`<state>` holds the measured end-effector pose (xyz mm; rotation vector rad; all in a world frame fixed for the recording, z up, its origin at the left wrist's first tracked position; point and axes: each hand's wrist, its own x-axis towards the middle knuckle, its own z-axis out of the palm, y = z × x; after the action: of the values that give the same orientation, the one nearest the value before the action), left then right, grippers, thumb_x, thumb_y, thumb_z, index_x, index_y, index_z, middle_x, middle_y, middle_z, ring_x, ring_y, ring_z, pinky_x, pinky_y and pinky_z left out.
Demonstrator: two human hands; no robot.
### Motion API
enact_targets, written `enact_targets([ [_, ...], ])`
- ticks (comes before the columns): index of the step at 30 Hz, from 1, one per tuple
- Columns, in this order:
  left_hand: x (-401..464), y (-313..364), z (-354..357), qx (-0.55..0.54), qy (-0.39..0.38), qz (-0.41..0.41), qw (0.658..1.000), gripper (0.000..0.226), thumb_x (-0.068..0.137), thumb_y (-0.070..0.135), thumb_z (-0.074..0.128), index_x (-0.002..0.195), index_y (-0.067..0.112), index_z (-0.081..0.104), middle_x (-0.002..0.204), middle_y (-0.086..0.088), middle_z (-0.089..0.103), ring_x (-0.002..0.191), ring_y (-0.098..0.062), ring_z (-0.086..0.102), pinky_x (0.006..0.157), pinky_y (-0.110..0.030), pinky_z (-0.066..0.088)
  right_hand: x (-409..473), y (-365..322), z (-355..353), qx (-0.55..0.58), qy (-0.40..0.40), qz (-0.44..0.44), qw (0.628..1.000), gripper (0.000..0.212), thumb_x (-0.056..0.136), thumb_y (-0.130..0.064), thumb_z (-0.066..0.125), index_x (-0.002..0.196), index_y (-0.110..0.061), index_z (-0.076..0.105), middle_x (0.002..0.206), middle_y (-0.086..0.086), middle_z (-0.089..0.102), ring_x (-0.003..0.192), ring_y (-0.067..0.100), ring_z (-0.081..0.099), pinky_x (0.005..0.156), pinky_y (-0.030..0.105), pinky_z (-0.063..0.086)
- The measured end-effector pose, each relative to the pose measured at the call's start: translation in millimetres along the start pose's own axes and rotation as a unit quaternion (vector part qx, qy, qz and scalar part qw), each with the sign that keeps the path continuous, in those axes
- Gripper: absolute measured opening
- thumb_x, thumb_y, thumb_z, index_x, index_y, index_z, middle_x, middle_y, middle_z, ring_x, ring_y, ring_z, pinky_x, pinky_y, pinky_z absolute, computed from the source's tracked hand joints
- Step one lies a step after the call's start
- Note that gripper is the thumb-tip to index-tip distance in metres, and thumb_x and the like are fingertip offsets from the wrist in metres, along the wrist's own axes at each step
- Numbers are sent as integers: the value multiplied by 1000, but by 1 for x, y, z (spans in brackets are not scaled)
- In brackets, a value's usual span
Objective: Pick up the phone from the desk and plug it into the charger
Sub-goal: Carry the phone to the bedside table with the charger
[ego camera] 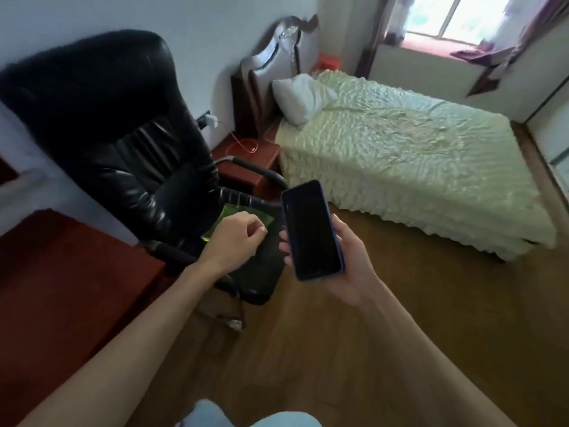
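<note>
A dark phone [311, 231] with a blue edge and a black screen rests upright in my right hand [345, 266], which grips it from below and the side. My left hand [235, 237] hovers just left of the phone with fingers loosely curled and nothing in it. A white charger plug [211, 120] sits in a wall socket beyond the chair. Its pale orange cable [243, 144] loops down onto the reddish nightstand [246, 158]. The red-brown desk [61, 288] is at the lower left.
A large black leather office chair [123, 143] stands between me and the charger, with something green on its seat. A bed [409, 155] with a pale green cover and white pillow fills the right. Wooden floor [369, 349] lies ahead.
</note>
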<state>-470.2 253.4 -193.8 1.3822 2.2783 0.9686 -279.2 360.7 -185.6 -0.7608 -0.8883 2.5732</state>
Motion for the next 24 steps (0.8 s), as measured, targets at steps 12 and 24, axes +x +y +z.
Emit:
enact_targets([
  [12,125,117,98,82,-78,110,987,18,94,23,60,91,11,74,87,-1,65,81,-19,62,77,-36,51,-22,-119,-144,49,59,-92,993,64,100,-52,40,142,-5,53,150,31,42,125,41,50,108,51,39],
  [24,351,186,221,40,-128,156,979,19,95,27,59,91,15,74,82,10,63,78,-7,59,71,-27,44,59,-275,-267,106,116,-143,977,65,101,-51,38,144,-4,49,143,28,47,122,39,52,101,49,44],
])
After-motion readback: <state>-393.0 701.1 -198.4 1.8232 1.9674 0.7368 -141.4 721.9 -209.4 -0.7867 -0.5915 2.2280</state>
